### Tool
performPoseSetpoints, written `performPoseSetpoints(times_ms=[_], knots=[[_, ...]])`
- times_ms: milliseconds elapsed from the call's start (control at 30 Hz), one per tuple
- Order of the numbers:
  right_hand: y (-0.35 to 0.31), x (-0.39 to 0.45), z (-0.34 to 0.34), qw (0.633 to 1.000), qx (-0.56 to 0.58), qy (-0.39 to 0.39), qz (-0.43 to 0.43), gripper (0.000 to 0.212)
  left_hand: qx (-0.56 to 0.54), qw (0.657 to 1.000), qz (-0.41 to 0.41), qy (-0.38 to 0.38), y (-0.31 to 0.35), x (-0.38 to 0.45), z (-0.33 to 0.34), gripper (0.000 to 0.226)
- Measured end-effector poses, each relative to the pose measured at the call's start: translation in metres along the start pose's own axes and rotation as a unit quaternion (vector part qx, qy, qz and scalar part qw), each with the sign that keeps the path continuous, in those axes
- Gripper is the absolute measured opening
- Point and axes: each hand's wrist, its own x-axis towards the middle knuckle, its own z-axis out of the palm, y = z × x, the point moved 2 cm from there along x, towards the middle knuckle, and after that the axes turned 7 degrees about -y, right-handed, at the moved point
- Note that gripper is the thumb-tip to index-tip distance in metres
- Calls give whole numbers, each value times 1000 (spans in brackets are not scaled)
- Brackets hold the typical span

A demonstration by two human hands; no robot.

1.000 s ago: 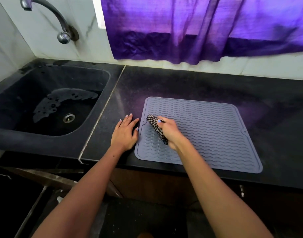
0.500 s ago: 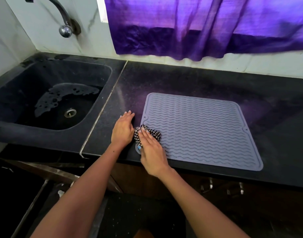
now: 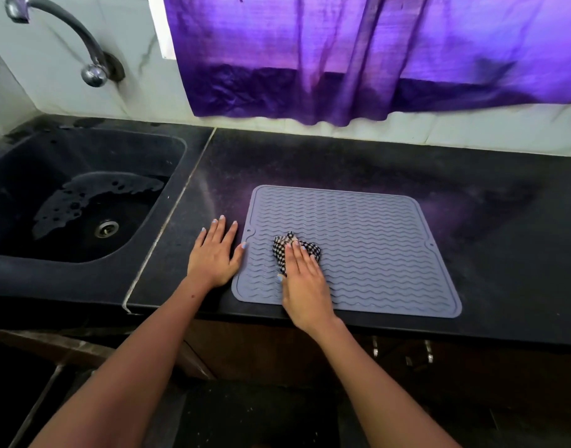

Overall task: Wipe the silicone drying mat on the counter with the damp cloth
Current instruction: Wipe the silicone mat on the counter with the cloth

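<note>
The checked cloth [image 3: 296,248] lies bunched on the near-left part of the grey drying mat [image 3: 368,240] — the right hand [image 3: 305,282] presses it flat, fingers straight and together, cloth poking out past the fingertips. The left hand [image 3: 214,253] rests spread on the black counter [image 3: 342,163], thumb touching the mat's edge. The sink [image 3: 25,273] holds a shallow puddle — nothing else.

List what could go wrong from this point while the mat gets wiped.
1. The grey wavy-ribbed silicone mat lies close to the front edge of the black stone counter; a hard stroke might slide it off, since the left hand steadies only its left border.
2. The right hand presses the bunched black-and-white checked cloth with flat fingers; so small a wad may skip the grooves.
</note>
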Motion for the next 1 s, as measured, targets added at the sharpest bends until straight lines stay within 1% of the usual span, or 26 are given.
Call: performPoseSetpoints(times_ms=[67, 133, 167, 200, 233, 267, 300, 333, 367, 400, 433, 467, 500, 533, 600, 633, 667, 733, 800, 833, 867, 900, 933, 967, 1000], knots=[[5, 3, 2, 1000, 17, 7, -10, 61, -5, 1000, -4, 4, 2, -1, 0, 76], [9, 8, -4, 997, 73, -15, -13, 59, -3, 1000, -5, 3, 4, -1, -1, 78], [12, 10, -9, 990, 136, -33, 0, 58, -1, 1000, -6, 0, 4, -1, -1, 76], [16, 13, -15, 972, 228, -51, 28, 55, 2, 1000, -8, -2, 3, 0, -1, 73], [20, 14, -24, 930, 354, -62, 70, 52, 4, 1000, -8, -1, 3, 0, -2, 69], [23, 15, -36, 858, 498, -57, 114, 49, 7, 1000, -8, 1, 4, -1, -2, 67], [27, 17, -48, 777, 611, -27, 151, 46, 11, 1000, -9, 2, 4, -1, -2, 66], [36, 17, -57, 722, 667, 31, 183, 45, 12, 1000, -10, 1, 4, -1, -2, 67], [45, 15, -66, 723, 654, 94, 201, 46, 11, 1000, -12, 2, 4, -2, -3, 69], [53, 12, -72, 771, 584, 151, 206, 47, 6, 1000, -14, 4, 5, -2, -3, 74], [59, 8, -75, 833, 485, 185, 193, 50, 1, 1000, -14, 4, 5, -2, -4, 78], [62, 4, -77, 887, 382, 197, 168, 53, -2, 1000, -13, 3, 6, -2, -4, 81], [63, 1, -73, 926, 296, 186, 143, 56, -3, 1000, -10, 4, 6, -2, -4, 83], [64, 0, -64, 952, 227, 158, 129, 59, -4, 1000, -6, 7, 6, -2, -4, 86], [64, -2, -40, 981, 128, 75, 127, 59, -6, 1000, 0, 10, 5, -1, -4, 94], [63, -3, -27, 988, 84, 47, 123, 58, -5, 1000, 1, 10, 5, 0, -4, 97], [62, -5, -18, 992, 39, 38, 117, 58, -4, 1000, 2, 10, 5, 0, -4, 98], [64, -7, -9, 993, -9, 57, 108, 60, -2, 1000, 6, 9, 5, 0, -4, 98], [68, -4, -11, 993, 14, 60, 96, 59, -5, 1000, 12, 6, 7, 0, -5, 97], [70, -3, -15, 993, 53, 57, 88, 59, -6, 1000, 13, 5, 7, 1, -6, 97], [72, 1, -19, 988, 116, 44, 88, 58, -6, 1000, 12, 5, 7, 1, -6, 96], [77, 3, -27, 973, 208, 23, 99, 55, -8, 1000, 11, 5, 7, 1, -6, 94], [83, 5, -37, 935, 333, 4, 123, 51, -9, 1000, 12, 7, 6, 0, -6, 90], [87, 4, -51, 864, 480, 4, 155, 47, -11, 1000, 13, 10, 6, 0, -7, 86], [93, 4, -65, 776, 603, 33, 182, 44, -15, 1000, 15, 12, 6, 0, -7, 85]])
